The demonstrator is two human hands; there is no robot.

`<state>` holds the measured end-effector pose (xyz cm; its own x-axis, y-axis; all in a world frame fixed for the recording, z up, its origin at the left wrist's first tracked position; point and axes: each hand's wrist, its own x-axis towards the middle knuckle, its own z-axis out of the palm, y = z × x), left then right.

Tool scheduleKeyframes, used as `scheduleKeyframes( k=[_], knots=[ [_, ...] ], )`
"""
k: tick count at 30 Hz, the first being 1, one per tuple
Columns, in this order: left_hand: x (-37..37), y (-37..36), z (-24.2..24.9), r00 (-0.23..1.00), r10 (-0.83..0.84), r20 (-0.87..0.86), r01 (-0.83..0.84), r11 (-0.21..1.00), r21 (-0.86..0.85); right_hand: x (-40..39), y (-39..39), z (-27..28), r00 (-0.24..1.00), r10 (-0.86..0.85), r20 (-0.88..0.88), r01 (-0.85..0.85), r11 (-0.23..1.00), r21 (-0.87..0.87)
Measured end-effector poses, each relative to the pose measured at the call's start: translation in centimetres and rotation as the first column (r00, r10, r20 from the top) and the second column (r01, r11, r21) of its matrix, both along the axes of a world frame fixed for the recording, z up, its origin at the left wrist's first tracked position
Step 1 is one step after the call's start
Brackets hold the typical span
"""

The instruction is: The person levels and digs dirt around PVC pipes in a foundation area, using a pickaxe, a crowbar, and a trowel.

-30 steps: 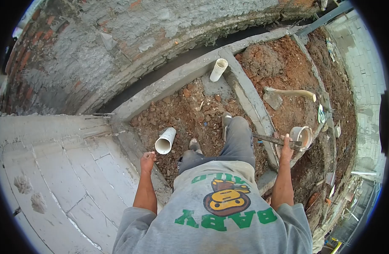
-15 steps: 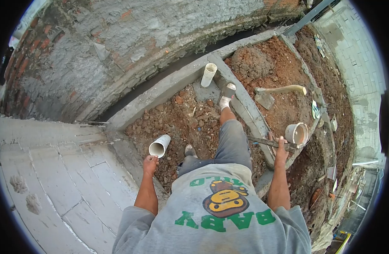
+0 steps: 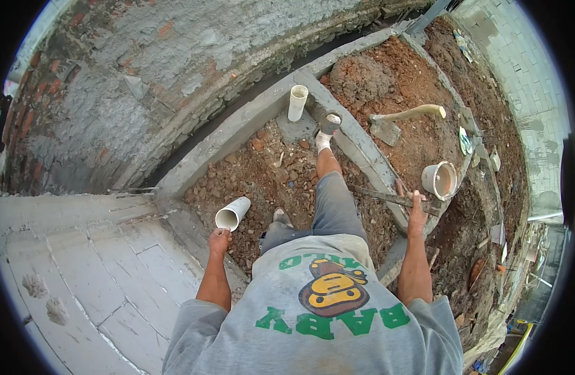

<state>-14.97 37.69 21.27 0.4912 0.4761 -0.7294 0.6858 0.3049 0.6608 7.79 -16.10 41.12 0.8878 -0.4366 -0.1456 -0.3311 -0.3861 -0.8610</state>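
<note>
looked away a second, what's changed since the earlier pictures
The right foot has stepped forward, from the dirt up to the concrete beam near the upright pipe. The left hand has come closer to the mouth of the tilted pipe; contact is unclear. The right hand still grips the flat bar. The bucket and wooden-handled tool stay put.

You show two bare hands [image 3: 220, 239] [image 3: 418, 211], two feet [image 3: 329, 125] [image 3: 282, 218] and one printed shirt [image 3: 331, 312]; around you are two white pipes [image 3: 240, 209] [image 3: 297, 109], one hoe [image 3: 413, 114], one bucket [image 3: 431, 180] and one long flat tool [image 3: 381, 196].
</note>
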Motion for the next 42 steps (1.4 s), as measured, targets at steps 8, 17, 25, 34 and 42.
scheduleKeyframes(
  k=[8, 17, 25, 34, 42],
  knots=[
    [3.1, -0.6, 2.6, 0.999, -0.044, -0.018, 0.046, 0.995, 0.088, 0.2, -1.3, -0.9, 0.999, -0.009, 0.035, 0.011, 0.998, -0.057],
    [-1.9, -3.2, 0.5, 0.993, -0.055, -0.103, 0.055, 0.998, -0.002, 2.0, -2.2, -2.3, 0.99, -0.027, 0.136, 0.005, 0.987, 0.158],
    [-2.1, -3.7, 1.2, 0.997, 0.061, -0.043, -0.063, 0.997, -0.045, 1.9, -0.4, -0.7, 0.992, 0.055, 0.116, -0.054, 0.998, -0.012],
    [0.1, -4.2, 4.1, 0.995, 0.01, -0.099, -0.012, 1.0, -0.017, 2.6, -0.3, -1.3, 0.985, 0.116, 0.126, -0.125, 0.99, 0.065],
    [-0.9, -3.5, 1.4, 0.987, -0.08, -0.138, 0.081, 0.997, 0.002, 1.1, -0.1, -2.2, 0.978, 0.137, 0.158, -0.153, 0.984, 0.095]
  ],
)
